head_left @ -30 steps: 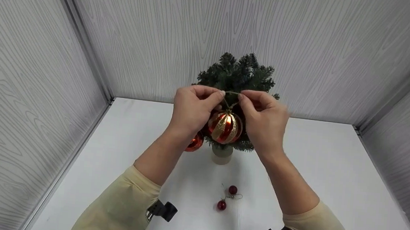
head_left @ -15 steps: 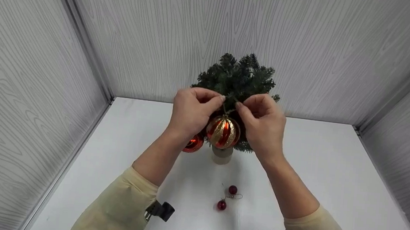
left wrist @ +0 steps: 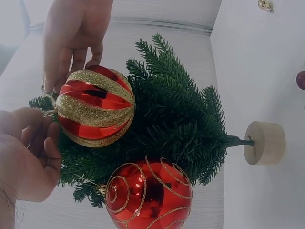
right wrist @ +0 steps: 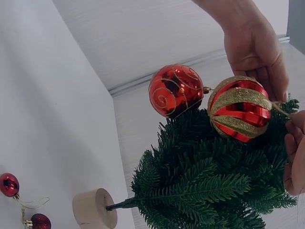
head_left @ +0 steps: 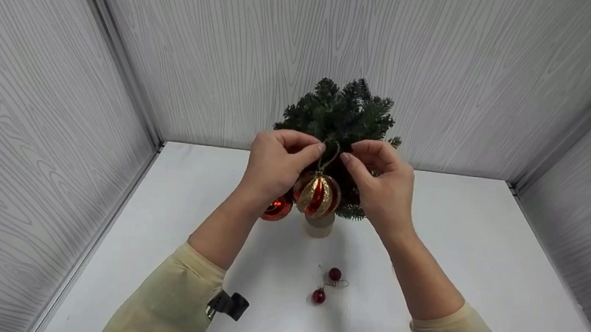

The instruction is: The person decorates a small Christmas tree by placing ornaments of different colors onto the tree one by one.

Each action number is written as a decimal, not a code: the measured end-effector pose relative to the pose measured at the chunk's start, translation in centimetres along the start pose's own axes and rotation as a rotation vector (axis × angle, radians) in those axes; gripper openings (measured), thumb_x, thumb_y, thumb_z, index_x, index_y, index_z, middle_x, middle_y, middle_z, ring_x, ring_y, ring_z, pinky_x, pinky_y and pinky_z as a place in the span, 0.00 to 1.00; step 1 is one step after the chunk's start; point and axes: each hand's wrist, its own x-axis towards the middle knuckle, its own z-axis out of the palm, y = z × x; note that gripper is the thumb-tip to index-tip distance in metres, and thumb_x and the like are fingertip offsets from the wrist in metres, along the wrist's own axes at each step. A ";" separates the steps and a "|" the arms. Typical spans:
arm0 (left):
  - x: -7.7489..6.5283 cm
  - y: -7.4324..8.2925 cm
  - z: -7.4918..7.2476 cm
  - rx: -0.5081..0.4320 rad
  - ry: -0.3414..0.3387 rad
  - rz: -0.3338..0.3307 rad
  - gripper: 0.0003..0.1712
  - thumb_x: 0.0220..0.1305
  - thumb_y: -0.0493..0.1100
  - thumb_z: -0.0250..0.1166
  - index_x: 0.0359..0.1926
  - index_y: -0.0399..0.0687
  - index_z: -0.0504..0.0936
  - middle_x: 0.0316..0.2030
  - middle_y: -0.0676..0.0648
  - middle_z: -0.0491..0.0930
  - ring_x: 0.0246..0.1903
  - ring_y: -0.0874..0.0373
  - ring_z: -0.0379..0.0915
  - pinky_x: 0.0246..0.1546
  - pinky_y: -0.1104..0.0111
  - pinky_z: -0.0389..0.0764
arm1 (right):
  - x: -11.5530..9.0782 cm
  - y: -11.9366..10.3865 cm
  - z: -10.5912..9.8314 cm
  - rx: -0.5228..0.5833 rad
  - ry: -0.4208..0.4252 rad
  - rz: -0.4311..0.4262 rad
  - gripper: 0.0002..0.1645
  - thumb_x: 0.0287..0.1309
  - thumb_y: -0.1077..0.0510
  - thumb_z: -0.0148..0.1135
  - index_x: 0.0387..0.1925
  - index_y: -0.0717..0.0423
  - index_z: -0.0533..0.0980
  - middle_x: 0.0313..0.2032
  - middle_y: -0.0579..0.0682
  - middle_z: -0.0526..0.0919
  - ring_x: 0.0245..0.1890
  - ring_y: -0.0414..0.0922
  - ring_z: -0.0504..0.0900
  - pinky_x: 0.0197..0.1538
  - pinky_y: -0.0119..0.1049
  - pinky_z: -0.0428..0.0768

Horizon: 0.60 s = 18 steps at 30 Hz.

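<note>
A red Christmas bauble with gold glitter stripes (head_left: 317, 195) hangs in front of a small artificial Christmas tree (head_left: 339, 111). My left hand (head_left: 278, 159) pinches its cord loop (head_left: 334, 156) between thumb and index finger, above the bauble. Close to the loop's right side is my right hand (head_left: 383, 181), its thumb and index fingertips slightly apart and fingers loosely bent. A second red bauble with gold swirls (left wrist: 148, 195) hangs low on the tree's left side, partly behind my left wrist in the head view. The tree stands on a round wooden base (right wrist: 95, 209).
Two small dark red baubles (head_left: 319, 296) with thin loops lie on the white table (head_left: 458, 242), in front of the tree. Wood-grain panels (head_left: 231, 50) enclose the table at the back and both sides.
The striped bauble has come down slightly and to the left. Its loop, earlier stretched between both hands, now hangs slacker, and my right fingertips have parted from it.
</note>
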 end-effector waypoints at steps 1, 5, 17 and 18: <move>0.0 0.0 0.0 -0.002 -0.002 -0.003 0.06 0.70 0.41 0.74 0.42 0.44 0.93 0.38 0.47 0.89 0.40 0.55 0.86 0.41 0.63 0.88 | 0.0 0.1 -0.2 0.004 0.006 -0.001 0.09 0.65 0.61 0.75 0.45 0.59 0.85 0.37 0.50 0.89 0.37 0.46 0.87 0.39 0.33 0.84; 0.0 -0.2 0.0 0.006 -0.005 0.003 0.06 0.69 0.41 0.74 0.42 0.45 0.93 0.38 0.48 0.89 0.39 0.55 0.85 0.41 0.64 0.87 | -0.2 0.6 -1.1 0.005 0.050 -0.006 0.09 0.64 0.63 0.76 0.44 0.61 0.85 0.38 0.51 0.89 0.36 0.46 0.86 0.40 0.33 0.83; -0.2 -0.3 -0.2 -0.010 -0.010 0.011 0.06 0.70 0.42 0.73 0.43 0.45 0.93 0.39 0.46 0.88 0.38 0.51 0.85 0.34 0.61 0.88 | -0.6 3.6 -4.0 -0.029 0.170 0.059 0.10 0.64 0.65 0.75 0.46 0.65 0.86 0.38 0.50 0.90 0.38 0.42 0.87 0.45 0.30 0.83; -0.3 -0.3 -0.2 -0.011 -0.009 0.014 0.07 0.70 0.42 0.73 0.43 0.45 0.93 0.39 0.46 0.88 0.38 0.51 0.85 0.34 0.61 0.88 | -0.7 3.8 -4.2 -0.030 0.179 0.066 0.10 0.64 0.65 0.75 0.46 0.65 0.86 0.39 0.50 0.90 0.38 0.42 0.87 0.45 0.30 0.83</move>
